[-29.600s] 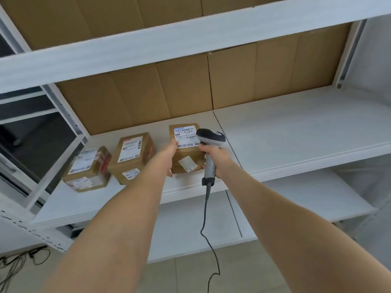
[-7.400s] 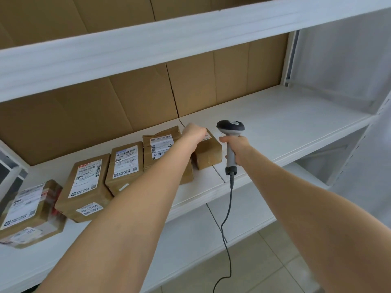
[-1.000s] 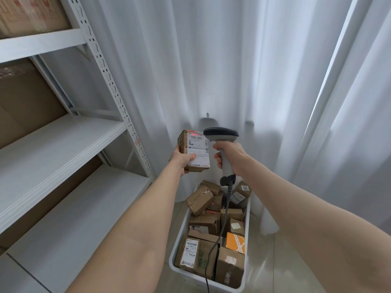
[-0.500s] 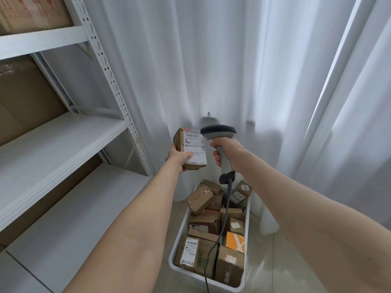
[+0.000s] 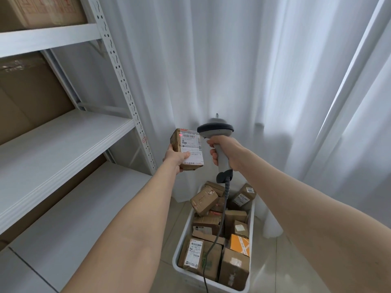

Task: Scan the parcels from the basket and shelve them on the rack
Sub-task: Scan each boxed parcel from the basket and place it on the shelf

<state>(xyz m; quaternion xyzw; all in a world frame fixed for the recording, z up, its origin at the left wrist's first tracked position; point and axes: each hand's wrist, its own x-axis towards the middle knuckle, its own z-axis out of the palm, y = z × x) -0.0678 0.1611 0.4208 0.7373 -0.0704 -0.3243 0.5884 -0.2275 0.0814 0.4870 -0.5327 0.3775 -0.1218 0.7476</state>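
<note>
My left hand (image 5: 176,157) grips a small brown parcel (image 5: 188,144) with a white label facing me, held up in front of the curtain. A red scan dot shows near the label's top left. My right hand (image 5: 227,152) grips the handle of a grey barcode scanner (image 5: 215,132), whose head points at the parcel from the right. Its cable (image 5: 220,225) hangs down over the white basket (image 5: 183,235) on the floor, which holds several brown parcels (image 5: 204,200) and one orange one (image 5: 240,244).
The white metal rack (image 5: 63,136) stands at the left with a perforated upright (image 5: 124,81) and bare shelf boards. A cardboard box (image 5: 42,9) sits on the top shelf. White curtains (image 5: 254,70) hang behind. Tiled floor surrounds the basket.
The parcel and scanner have stayed raised above the basket, drifting slightly left. A red scan dot now shows on the label.
</note>
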